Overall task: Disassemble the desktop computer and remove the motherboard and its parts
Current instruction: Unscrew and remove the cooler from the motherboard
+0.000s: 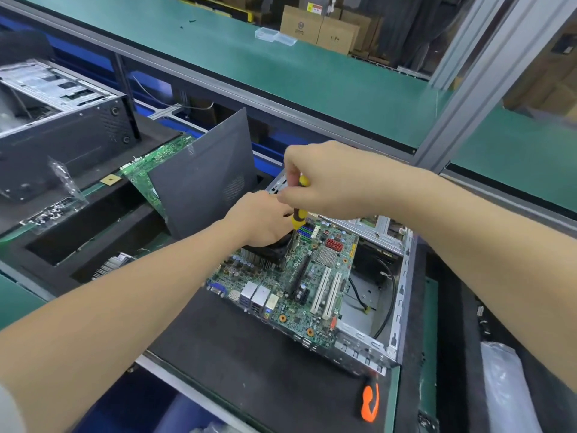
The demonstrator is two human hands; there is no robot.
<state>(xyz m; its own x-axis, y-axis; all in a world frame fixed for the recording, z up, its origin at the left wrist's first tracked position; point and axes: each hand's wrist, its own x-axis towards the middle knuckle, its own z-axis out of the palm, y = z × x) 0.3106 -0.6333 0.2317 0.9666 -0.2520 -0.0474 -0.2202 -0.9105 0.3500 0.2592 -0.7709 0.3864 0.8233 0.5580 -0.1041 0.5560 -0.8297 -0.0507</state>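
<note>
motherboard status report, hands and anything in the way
Right hand grips screwdriver, upright at cooler. Left hand on cooler, grip unclear. Motherboard in case, cooler on it.

Long green-matted workbench shelf (312,76) with a grey metal edge, crossing the upper view; two clear plastic lidded boxes (274,36) on its far side, brown cardboard cartons (318,28) stacked behind it; grey aluminium frame post (487,76) rising at its right end, blue panel (71,53) beneath its near edge

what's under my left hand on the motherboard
A black cooler with metal fins, standing on the motherboard. The left hand covers its top, so any screws there cannot be seen. The right hand holds a screwdriver beside it.
</note>
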